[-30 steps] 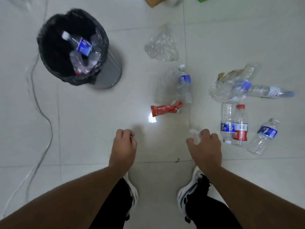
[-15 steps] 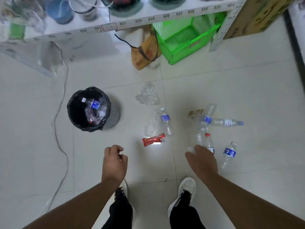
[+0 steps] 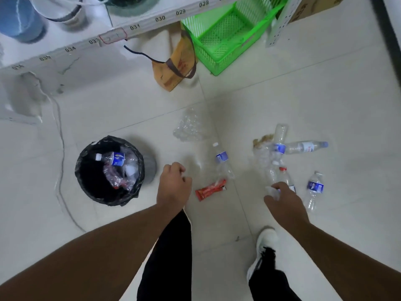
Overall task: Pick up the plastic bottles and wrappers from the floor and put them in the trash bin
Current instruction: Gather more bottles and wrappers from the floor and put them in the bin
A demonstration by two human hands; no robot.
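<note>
A trash bin (image 3: 80, 170) lined with a black bag stands on the floor at the left, with a blue-label bottle and crumpled plastic inside. My left hand (image 3: 173, 187) hovers just right of it, fingers curled, nothing visible in it. My right hand (image 3: 284, 203) pinches a small clear crumpled plastic piece (image 3: 271, 190). Between my hands lies a red wrapper (image 3: 210, 189). Beyond it are a blue-label bottle (image 3: 221, 161) and a clear plastic bag (image 3: 188, 129). Several bottles lie at the right: a crossed pair (image 3: 303, 146), a red-capped one (image 3: 284, 173) and a single one (image 3: 314, 187).
A numbered white shelf (image 3: 134, 27) runs along the back with buckets on it. Under it are a green plastic basket (image 3: 227, 33) and a brown paper bag (image 3: 175, 68). A cable (image 3: 61, 153) trails on the floor left of the bin. My white shoe (image 3: 264, 244) is at the lower right.
The view has risen away from the floor, so the shelf and basket now show. My left hand has come nearer the bin. My right hand keeps the small clear piece.
</note>
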